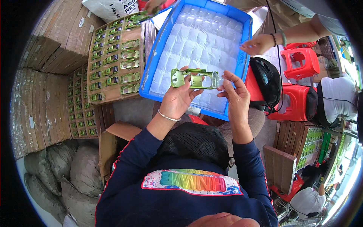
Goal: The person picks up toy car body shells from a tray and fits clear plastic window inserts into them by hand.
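Observation:
My left hand (176, 101) holds a green toy car body shell (177, 78) over the near side of a blue plastic crate (148, 72). Its fingers are wrapped under the shell, whose openings face up. At the shell's right end sits a clear plastic part (215, 80), pinched by the thumb and fingertips of my right hand (237, 97). The clear part touches the shell; whether it is seated in it I cannot tell. Inside the crate lie rows of clear, thin-looking plastic pieces (193, 47).
At the left, a cardboard tray (107, 87) carries rows of green car shells, beside stacked cartons (43, 102) and grey sacks (85, 164). Across the crate, another person's hand (259, 44) is over its right edge. Red stools (300, 64) stand at the right.

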